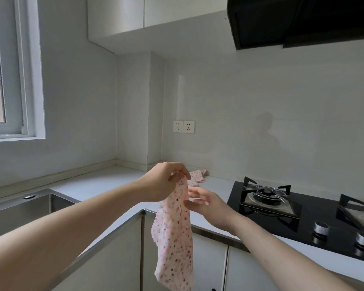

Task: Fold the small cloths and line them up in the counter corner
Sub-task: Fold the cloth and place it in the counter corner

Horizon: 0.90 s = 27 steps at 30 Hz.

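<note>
A pink cloth with small dark dots hangs straight down in front of the counter's inner corner. My left hand pinches its top edge at about counter height. Just right of the hanging cloth, my right hand is held with fingers spread and relaxed, fingertips close to the cloth's upper edge; whether they touch it I cannot tell. More cloths of the same print lie on the grey counter near the wall, partly hidden behind my left hand.
A steel sink is set into the counter on the left. A black gas hob with two burners and knobs lies on the right. A double wall socket sits above the counter. White cabinet doors run below.
</note>
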Tool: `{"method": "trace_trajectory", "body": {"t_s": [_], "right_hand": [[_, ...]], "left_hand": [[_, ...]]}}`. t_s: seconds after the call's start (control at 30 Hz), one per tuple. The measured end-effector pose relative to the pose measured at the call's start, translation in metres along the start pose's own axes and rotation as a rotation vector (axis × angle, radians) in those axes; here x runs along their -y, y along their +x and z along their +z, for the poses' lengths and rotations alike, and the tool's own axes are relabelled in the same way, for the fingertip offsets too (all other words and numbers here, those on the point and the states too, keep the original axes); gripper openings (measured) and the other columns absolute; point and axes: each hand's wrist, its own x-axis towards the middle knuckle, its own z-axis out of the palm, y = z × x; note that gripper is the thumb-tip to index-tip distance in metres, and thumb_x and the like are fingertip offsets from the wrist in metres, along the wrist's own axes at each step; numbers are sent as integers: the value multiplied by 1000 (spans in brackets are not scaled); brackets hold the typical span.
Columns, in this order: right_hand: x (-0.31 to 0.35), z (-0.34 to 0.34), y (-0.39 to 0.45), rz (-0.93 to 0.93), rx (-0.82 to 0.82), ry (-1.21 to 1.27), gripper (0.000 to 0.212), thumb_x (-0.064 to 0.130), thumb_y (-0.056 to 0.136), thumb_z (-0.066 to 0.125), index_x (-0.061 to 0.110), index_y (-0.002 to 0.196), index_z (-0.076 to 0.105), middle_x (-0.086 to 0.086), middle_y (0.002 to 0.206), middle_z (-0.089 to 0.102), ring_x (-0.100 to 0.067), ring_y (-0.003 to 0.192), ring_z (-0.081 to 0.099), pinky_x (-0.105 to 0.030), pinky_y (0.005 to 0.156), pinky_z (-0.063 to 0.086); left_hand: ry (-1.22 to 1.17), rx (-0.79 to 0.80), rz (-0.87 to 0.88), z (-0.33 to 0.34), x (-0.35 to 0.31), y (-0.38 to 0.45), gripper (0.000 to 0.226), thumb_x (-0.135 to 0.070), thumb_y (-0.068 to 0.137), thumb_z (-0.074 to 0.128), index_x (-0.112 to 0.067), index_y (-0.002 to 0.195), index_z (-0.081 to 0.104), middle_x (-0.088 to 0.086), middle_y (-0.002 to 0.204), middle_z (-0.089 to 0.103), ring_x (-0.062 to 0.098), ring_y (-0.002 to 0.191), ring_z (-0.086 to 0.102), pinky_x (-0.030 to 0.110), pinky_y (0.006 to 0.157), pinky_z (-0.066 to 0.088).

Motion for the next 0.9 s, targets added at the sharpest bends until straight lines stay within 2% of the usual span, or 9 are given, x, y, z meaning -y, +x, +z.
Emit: {"method": "trace_trajectory", "body": {"t_s": [0.17, 0.3, 0.4, 0.47, 0.53, 0.67, 0.73, 0.83, 0.9], "right_hand": [[13, -1, -3, 14, 39, 24, 42, 29, 98, 67, 35, 138, 56, 20, 131, 61, 7, 117, 55, -16, 87, 44], [14, -1, -4, 72, 52, 66, 28, 23, 96, 70, 20, 123, 68, 1, 120, 74, -17, 116, 66, -38, 98, 52], [10, -5, -7, 93, 69, 78, 23, 17, 95, 70, 4, 114, 72, -12, 113, 75, -23, 107, 72, -35, 96, 57], [8, -9, -9, 123, 74, 49, 20, 20, 94, 72, 6, 108, 76, -9, 109, 77, -22, 106, 73, -32, 96, 57], [4, -14, -9, 155, 74, 8, 19, 26, 91, 75, 10, 101, 77, -5, 105, 78, -20, 102, 74, -36, 98, 56], [3, -28, -12, 197, 11, -48, 23, 29, 81, 80, 10, 91, 71, -4, 92, 74, -13, 83, 72, -34, 87, 55], [6, -32, -13, 177, -38, 3, 24, 24, 75, 80, 13, 88, 63, -4, 84, 66, -16, 77, 65, -35, 78, 51], [15, -33, -9, 137, -52, 80, 29, 17, 75, 83, 12, 94, 61, -5, 88, 63, -18, 79, 61, -34, 77, 48], [22, -31, -9, 186, -15, 170, 38, 13, 81, 81, 15, 113, 62, -5, 104, 72, -17, 88, 71, -32, 77, 53]], "left_hand": [[-59, 52, -8, -4, -3, 2, 34, -8, 104, 45, -28, 108, 73, -14, 105, 69, -15, 72, 57, 8, 63, 38], [-82, 74, 1, -6, -1, 5, 35, -10, 105, 47, -32, 113, 73, -24, 105, 66, -20, 78, 58, 2, 63, 40], [-69, 54, 10, -9, -1, 6, 36, -9, 104, 47, -33, 116, 73, -27, 104, 63, -23, 84, 56, -1, 69, 39], [-32, 19, 10, -11, 1, 7, 37, -8, 104, 47, -33, 113, 72, -21, 109, 66, -15, 89, 58, 4, 77, 41], [47, -6, 26, -14, 7, 8, 38, -7, 102, 46, -34, 111, 72, -16, 112, 70, -1, 95, 62, 19, 85, 47], [183, 28, 31, -14, 17, 8, 38, -7, 102, 45, -32, 117, 69, -14, 101, 68, -1, 75, 57, 26, 74, 42], [148, 48, 24, -10, 21, 10, 43, -6, 102, 43, -36, 122, 66, -10, 111, 69, 7, 79, 58, 31, 79, 48], [75, 43, 28, -4, 20, 16, 45, -6, 102, 43, -38, 125, 64, -10, 109, 66, 6, 79, 59, 32, 79, 51], [69, 26, 49, 0, 15, 20, 43, -7, 102, 44, -38, 125, 63, -12, 104, 66, -1, 72, 57, 28, 72, 47]]}}
